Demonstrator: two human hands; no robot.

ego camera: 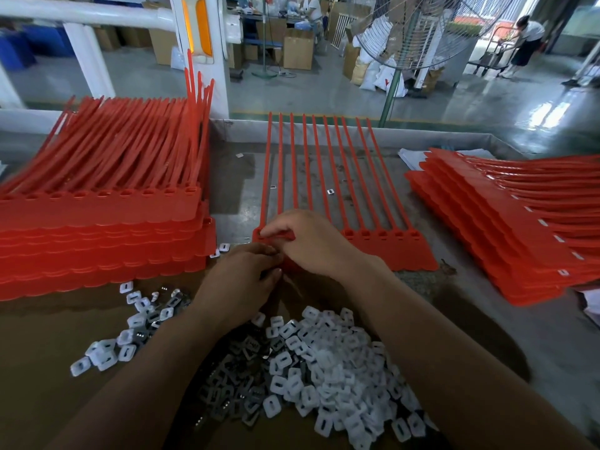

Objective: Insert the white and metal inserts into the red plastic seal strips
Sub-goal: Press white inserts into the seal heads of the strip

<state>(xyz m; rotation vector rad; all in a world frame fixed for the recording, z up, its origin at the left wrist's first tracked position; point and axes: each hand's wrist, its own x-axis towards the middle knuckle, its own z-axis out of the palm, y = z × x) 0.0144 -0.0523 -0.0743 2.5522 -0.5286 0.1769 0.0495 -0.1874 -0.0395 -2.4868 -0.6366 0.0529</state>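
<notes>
So the sheet [406, 251] of red strips lies flat in the middle of the table [487, 319], tails pointing away from the person, and both hands are bunched on the left end of its head bar. The right hand [305, 241] sits right on top of that end, fingers curled down and pinching the bar at the first socket or so. The left hand [246, 274] is just below it, touching it, with the fingertips gathered up tight. Can't tell what's inside that hand, it's hidden.

Counts: ten tails on the sheet. Five sockets show to the right of the hands, and the rest are covered. There are two stacks of red sheets. The left stack [97, 238] is the tall one, with its tails fanning up. The right stack [503, 238] is lower and has white bits showing in its sockets.

The inserts are in one big heap on the cardboard [48, 352], near the person and under the forearms. The white inserts [324, 368] are mostly on the right of it and the metal inserts [233, 384] are in the middle. Way too many to count. A smaller mixed scatter [130, 326] sits off to the left, two strays [222, 249] lie by the left stack's corner, and one more [330, 191] is between the tails.

Both forearms come in from the near edge and angle inward, so the wrists meet at the bar.
</notes>
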